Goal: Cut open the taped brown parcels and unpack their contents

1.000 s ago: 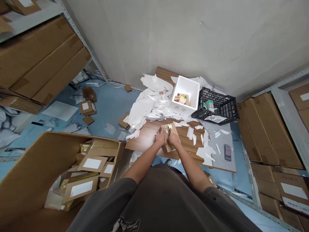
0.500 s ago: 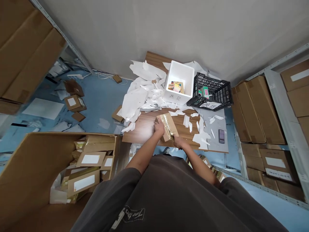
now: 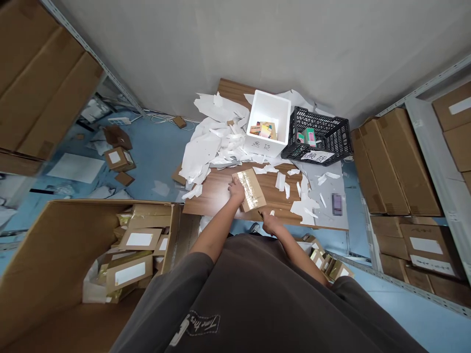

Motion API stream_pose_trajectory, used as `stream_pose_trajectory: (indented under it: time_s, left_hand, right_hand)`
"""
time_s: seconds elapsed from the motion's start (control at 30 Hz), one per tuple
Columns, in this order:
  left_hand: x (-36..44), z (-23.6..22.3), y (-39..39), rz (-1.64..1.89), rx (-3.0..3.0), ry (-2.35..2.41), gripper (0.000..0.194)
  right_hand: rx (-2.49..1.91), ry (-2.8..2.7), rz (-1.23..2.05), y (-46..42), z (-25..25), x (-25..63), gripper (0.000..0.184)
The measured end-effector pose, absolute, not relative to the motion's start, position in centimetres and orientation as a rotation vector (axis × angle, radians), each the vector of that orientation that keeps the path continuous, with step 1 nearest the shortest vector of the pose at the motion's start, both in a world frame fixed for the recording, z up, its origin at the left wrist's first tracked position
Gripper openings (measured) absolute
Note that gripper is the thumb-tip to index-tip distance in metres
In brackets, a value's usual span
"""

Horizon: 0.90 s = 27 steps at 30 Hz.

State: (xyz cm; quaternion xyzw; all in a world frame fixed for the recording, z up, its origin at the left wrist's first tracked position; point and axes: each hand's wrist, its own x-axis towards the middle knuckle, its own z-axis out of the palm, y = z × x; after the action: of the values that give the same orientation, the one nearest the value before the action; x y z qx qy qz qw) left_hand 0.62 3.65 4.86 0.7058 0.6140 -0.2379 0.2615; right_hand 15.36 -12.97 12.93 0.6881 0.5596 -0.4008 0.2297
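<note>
A small cardboard box (image 3: 253,189) lies at a slant on the wooden table (image 3: 215,193), a strip of shiny clear tape running along its top. My left hand (image 3: 236,189) grips the box by its left side, fingers bent over the edge. My right hand (image 3: 271,223) is closed around a slim dark tool, apparently a utility knife (image 3: 261,214); its tip points at the box's near right corner, slightly apart from it. Most of the knife is hidden in the fist.
Torn white paper (image 3: 206,147) heaps on the table's left. Behind stand a white foam box (image 3: 270,105) and a black crate (image 3: 320,135), both with small packages inside. A large carton (image 3: 47,245) of parcels is at my left; shelves with cartons (image 3: 401,166) stand right.
My right hand with the knife has drawn back from the box's near edge, towards me. The box has turned slightly under my left hand, which still holds it.
</note>
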Motion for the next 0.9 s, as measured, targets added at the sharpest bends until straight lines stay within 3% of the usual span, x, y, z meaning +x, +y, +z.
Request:
stream_pose_trajectory:
  time_s: [0.13, 0.3, 0.4, 0.47, 0.57, 0.63, 0.8, 0.9]
  left_hand:
    - [-0.4, 5.0, 3.6, -0.579, 1.92, 1.62, 0.155]
    - [-0.1, 5.5, 1.6, -0.585, 1.897, 1.675, 0.143]
    - [0.6, 5.8, -0.6, -0.588, 1.91, 1.779, 0.14]
    - [0.9, 5.9, -1.8, -0.541, 2.045, 1.747, 0.126]
    - [1.3, 5.9, -2.8, -0.423, 2.358, 1.332, 0.094]
    - [1.8, 5.9, -3.0, -0.392, 2.455, 1.091, 0.084]
    - [3.0, 6.0, -3.0, -0.386, 2.513, 1.146, 0.042]
    - [2.9, 5.8, -3.5, -0.387, 2.531, 1.183, 0.043]
  right_hand:
    - [2.167, 1.559, -1.039, -14.6, 11.6, 18.7, 0.067]
    - [2.601, 1.483, -1.078, -11.0, 7.6, 19.9, 0.09]
    - [2.718, 1.421, -1.12, -8.2, 5.3, 19.2, 0.092]
    - [2.786, 1.405, -1.098, -7.2, 4.3, 19.0, 0.089]
    - [2.838, 1.393, -1.081, -6.8, 3.3, 19.2, 0.086]
    - [2.861, 1.375, -1.067, -6.8, 2.7, 19.4, 0.084]
    - [2.844, 1.461, -1.121, -5.8, 1.9, 19.7, 0.086]
    - [2.814, 1.665, -1.285, -5.6, 1.7, 20.7, 0.088]
